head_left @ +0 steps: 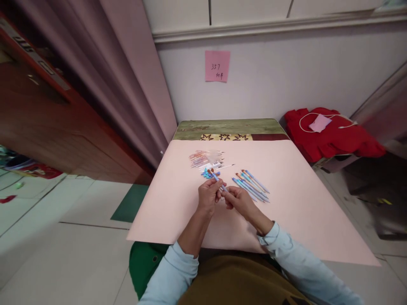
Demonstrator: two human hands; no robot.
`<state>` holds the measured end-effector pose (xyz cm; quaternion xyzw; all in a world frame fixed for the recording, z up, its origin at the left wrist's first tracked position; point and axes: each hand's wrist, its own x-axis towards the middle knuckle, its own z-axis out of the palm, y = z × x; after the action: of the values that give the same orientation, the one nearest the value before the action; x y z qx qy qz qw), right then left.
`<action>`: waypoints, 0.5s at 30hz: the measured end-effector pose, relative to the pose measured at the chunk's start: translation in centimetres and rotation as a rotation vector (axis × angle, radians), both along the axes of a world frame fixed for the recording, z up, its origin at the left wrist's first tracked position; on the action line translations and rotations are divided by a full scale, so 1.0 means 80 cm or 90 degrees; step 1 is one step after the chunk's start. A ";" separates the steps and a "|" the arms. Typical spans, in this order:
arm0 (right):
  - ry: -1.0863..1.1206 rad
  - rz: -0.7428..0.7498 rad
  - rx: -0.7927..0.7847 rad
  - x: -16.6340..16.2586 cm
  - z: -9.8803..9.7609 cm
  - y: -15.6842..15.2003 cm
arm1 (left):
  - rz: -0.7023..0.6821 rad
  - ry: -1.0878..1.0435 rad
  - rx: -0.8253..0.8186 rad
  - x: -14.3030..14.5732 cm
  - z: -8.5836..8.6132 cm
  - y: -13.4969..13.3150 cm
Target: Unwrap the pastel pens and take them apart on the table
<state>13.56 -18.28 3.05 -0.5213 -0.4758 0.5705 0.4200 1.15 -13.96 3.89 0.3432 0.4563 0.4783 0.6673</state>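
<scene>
Between both hands a slim blue pen (pixel 216 176) is held slantwise above the pink sheet. My left hand (pixel 209 195) pinches its barrel near the middle. The fingers of my right hand (pixel 238 199) close on its lower right end. Just beyond the hands lies a small heap of blue and brown pen parts (pixel 206 173). Behind that heap are loose clear and pinkish pen barrels (pixel 199 159) and white refills with dark tips (pixel 226 166). Right of my right hand, several whole pens (pixel 252 185) with blue or orange-brown ends lie side by side.
A pink sheet (pixel 295 212) covers most of the table (pixel 229 126), whose patterned far edge shows at the wall. Red cloth (pixel 333 142) with a white cable lies at the right. A wooden door (pixel 73 140) and a curtain (pixel 127 63) stand at the left.
</scene>
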 end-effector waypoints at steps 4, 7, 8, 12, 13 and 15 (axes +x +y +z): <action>-0.175 -0.042 0.052 -0.003 0.002 -0.002 | 0.016 0.006 -0.006 -0.002 -0.005 0.001; -0.019 0.003 -0.087 0.003 0.000 -0.002 | 0.022 0.000 -0.029 -0.003 -0.007 0.001; 0.053 0.020 -0.140 0.006 -0.002 -0.001 | 0.026 0.004 -0.035 -0.003 -0.007 0.001; 0.161 -0.004 -0.201 0.012 -0.013 0.004 | 0.049 0.023 -0.044 -0.001 -0.011 0.001; 0.145 -0.027 -0.177 0.012 -0.015 0.005 | 0.061 0.026 -0.049 0.000 -0.012 0.002; 0.095 -0.075 -0.110 0.011 -0.019 0.007 | 0.085 0.027 -0.060 0.002 -0.014 0.003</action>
<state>14.45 -17.73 1.50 -0.5388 -0.3604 0.6209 0.4407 1.33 -13.75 2.75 0.2903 0.5142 0.4921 0.6396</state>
